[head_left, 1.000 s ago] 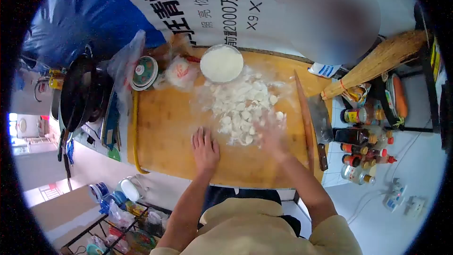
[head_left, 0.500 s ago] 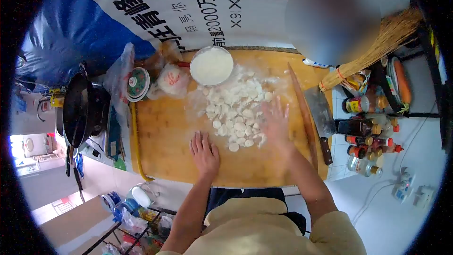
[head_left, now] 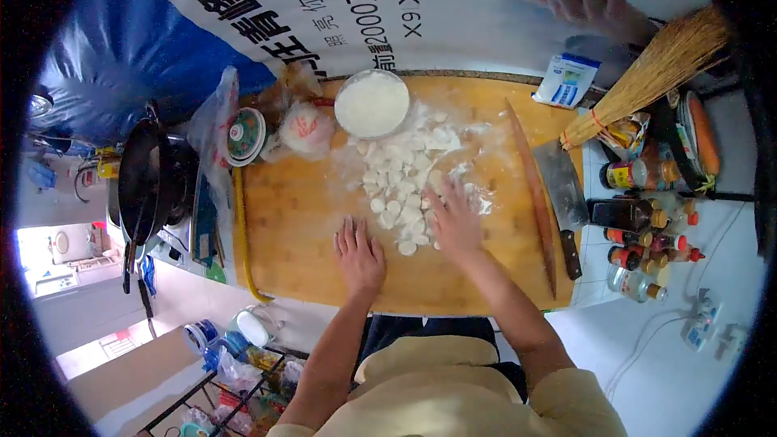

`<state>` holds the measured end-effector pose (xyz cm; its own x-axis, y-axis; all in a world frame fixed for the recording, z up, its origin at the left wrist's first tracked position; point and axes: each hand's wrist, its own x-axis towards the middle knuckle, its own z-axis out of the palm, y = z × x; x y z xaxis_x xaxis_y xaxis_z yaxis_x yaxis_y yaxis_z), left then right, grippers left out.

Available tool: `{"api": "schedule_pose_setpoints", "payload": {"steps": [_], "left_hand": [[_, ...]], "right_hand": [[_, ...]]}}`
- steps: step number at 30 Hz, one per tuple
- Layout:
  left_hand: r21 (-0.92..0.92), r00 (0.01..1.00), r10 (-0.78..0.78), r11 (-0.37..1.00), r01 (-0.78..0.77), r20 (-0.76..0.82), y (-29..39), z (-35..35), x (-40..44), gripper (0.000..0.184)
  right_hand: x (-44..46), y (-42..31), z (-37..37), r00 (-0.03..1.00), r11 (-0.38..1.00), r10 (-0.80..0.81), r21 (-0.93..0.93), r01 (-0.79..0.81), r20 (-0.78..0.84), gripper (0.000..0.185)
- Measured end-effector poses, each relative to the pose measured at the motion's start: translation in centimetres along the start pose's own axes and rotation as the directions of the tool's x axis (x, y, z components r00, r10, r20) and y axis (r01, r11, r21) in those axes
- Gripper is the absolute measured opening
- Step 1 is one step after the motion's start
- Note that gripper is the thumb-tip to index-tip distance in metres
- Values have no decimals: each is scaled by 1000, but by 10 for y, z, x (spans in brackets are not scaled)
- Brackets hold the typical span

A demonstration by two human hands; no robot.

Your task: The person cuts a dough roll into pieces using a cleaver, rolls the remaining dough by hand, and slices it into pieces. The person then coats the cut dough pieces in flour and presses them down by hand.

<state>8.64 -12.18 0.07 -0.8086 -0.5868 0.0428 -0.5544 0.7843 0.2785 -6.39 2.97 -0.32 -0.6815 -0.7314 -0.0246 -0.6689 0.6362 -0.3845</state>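
Many small floured dough pieces [head_left: 392,182] lie in a loose heap on the wooden board [head_left: 291,226]. My right hand [head_left: 455,222] rests on the heap's right side, fingers apart, touching some pieces; what lies beneath it is hidden. My left hand [head_left: 358,257] lies flat on bare board, left of and nearer me than the heap, holding nothing. Behind the heap stands a bowl of flour [head_left: 372,103], and loose flour is spread around. A long tapered rolling pin [head_left: 530,186] and a cleaver [head_left: 560,186] lie along the board's right side.
At the left are a wok [head_left: 137,178], a lidded patterned container [head_left: 245,136] and a knotted plastic bag [head_left: 307,131]. Several sauce bottles [head_left: 623,214] stand at the right, near a straw broom [head_left: 655,73] and a carrot [head_left: 702,142]. A white-blue packet [head_left: 568,79] leans at the back.
My right hand has moved left and onto the dough pieces from their right edge. My left hand stays on the board. The view has shifted slightly.
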Motion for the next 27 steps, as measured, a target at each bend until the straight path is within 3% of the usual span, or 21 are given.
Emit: {"api": "schedule_pose_setpoints", "payload": {"steps": [2, 7, 8, 10, 11, 13, 14, 16, 17, 19, 20, 23, 27], "left_hand": [[-10, 1000, -5, 1000, 5, 1, 3, -6, 1, 45], [-27, 1000, 1, 1000, -2, -28, -2, 4, 0, 44], [-20, 1000, -3, 1000, 2, -28, -2, 3, 0, 44], [-17, 999, -12, 1000, 11, -34, -1, 4, 2, 44], [-21, 999, -10, 1000, 10, -38, -2, 5, 1, 44], [-27, 999, -18, 999, 17, -37, 0, 5, -3, 44], [-39, 999, -18, 999, 16, -46, 1, 4, -1, 44], [-43, 998, -22, 999, 20, -56, 2, -1, 1, 45], [-30, 999, -12, 999, 11, -40, 2, -3, 2, 45], [-18, 1000, 2, 1000, -2, -26, 1, -3, 3, 45], [-13, 999, 6, 1000, -7, -33, 0, -1, 3, 45], [-24, 999, 10, 1000, -12, -53, -3, 4, 3, 45], [-98, 996, -13, 995, 4, -93, -6, 13, 0, 45]], "right_hand": [[9, -24, -1, 997, 996, 64, 54, -67, 48, 59], [-15, -34, -11, 952, 966, -255, 78, 245, 170, 57], [-25, -25, -8, 951, 966, -257, 77, 247, 172, 57], [-32, -10, -10, 960, 956, -260, -112, 272, 106, 63], [-30, -5, -7, 958, 955, -263, -113, 276, 112, 63], [-5, -2, -26, 993, 942, -8, -332, 45, 114, 67], [8, -2, -26, 993, 942, -13, -332, 52, 118, 67], [30, -15, -19, 999, 993, -16, -115, 20, 32, 71], [32, -25, -16, 999, 993, -21, -111, 25, 35, 71], [31, -39, -12, 939, 967, -149, -150, 203, 310, 70], [15, -37, 5, 961, 970, -233, -28, 240, 151, 65], [-24, -19, 10, 933, 934, -349, -53, 354, 85, 57], [-40, 37, -9, 965, 930, -234, -260, 258, 122, 52]]}}
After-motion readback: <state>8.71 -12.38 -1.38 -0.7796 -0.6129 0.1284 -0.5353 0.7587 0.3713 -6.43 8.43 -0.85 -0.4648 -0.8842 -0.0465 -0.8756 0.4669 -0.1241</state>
